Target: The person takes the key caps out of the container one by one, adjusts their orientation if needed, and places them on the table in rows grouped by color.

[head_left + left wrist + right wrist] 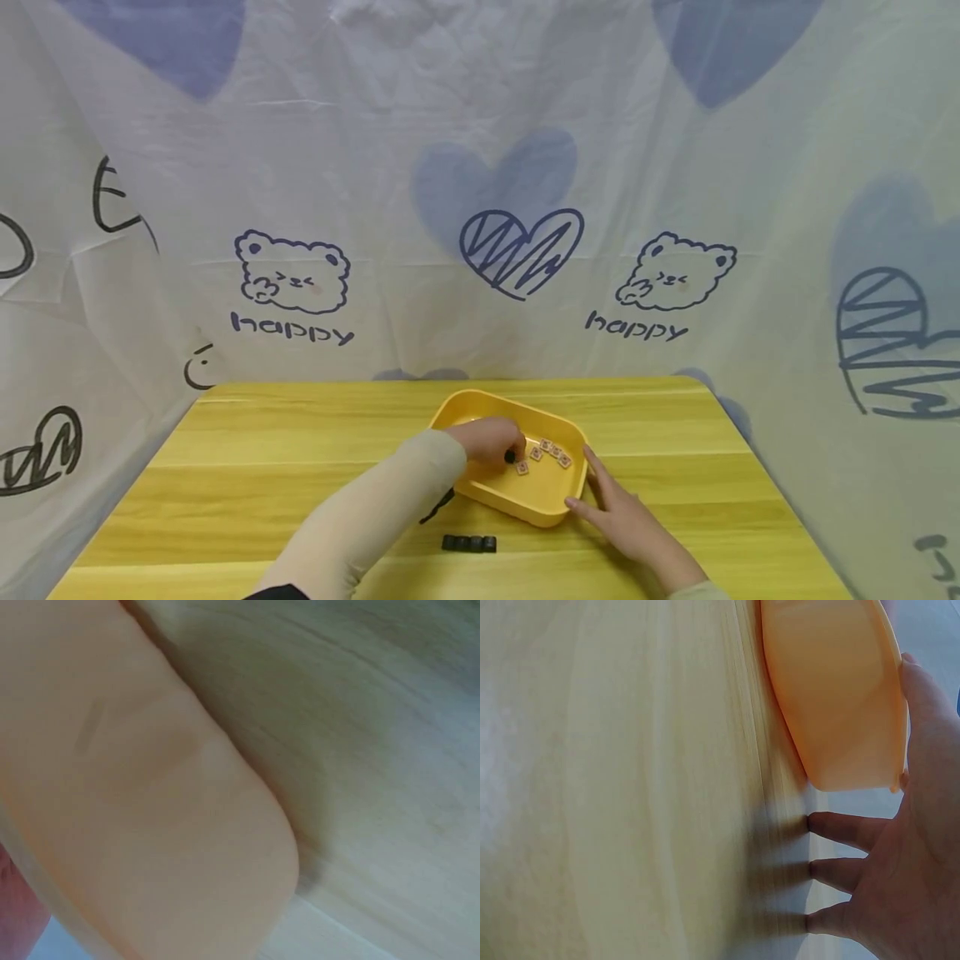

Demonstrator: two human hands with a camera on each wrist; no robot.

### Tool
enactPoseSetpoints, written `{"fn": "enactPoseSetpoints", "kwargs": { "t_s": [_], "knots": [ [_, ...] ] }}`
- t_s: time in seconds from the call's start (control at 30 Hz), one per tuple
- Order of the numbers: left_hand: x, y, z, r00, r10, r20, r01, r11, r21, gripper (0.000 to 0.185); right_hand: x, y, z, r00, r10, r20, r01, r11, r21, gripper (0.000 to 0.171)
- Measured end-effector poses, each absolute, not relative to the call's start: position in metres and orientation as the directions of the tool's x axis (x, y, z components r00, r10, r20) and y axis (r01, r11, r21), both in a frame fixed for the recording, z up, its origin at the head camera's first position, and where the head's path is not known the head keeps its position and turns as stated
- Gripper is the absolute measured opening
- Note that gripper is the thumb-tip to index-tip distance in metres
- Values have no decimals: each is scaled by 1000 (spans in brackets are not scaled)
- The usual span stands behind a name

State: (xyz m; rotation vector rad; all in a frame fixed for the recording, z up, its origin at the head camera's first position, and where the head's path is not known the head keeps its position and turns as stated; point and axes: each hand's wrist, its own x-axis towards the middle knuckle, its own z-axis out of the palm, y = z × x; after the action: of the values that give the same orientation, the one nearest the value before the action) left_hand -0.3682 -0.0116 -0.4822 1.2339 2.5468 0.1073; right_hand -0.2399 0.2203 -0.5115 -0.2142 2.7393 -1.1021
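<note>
My left hand [491,440] reaches down into a yellow tray [510,506], its fingers curled and partly hidden. A small black keycap-like block [510,456] shows at its fingertips and appears pinched there. Beside it in the tray lie several small pinkish squares [522,468] with dark middles. My right hand [626,517] rests against the tray's right end, thumb and forefinger spread and touching the rim. In the right wrist view the other fingers [840,875] stretch straight towards the table. The left wrist view shows mostly the tray's outer wall [172,802].
A short row of black keycap-like blocks [468,543] sits on the wooden table [285,450] in front of the tray. From the left forearm hangs a dark strap [437,507]. Behind the table hangs a white printed curtain [390,283].
</note>
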Motion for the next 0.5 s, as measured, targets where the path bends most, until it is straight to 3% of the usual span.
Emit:
{"fn": "enactPoseSetpoints", "kwargs": {
  "t_s": [0.23, 0.5],
  "knots": [
    [-362, -21, -485, -569, 787, -240, 786, 606, 125, 21, -241, 217, -516, -974, -205, -94, -84, 718, -691, 88],
    [-355, -30, -475, -561, 813, -157, 792, 582, 184, 19, -240, 218, -517, -976, -206, -75, -101, 728, -678, 88]
  ]
}}
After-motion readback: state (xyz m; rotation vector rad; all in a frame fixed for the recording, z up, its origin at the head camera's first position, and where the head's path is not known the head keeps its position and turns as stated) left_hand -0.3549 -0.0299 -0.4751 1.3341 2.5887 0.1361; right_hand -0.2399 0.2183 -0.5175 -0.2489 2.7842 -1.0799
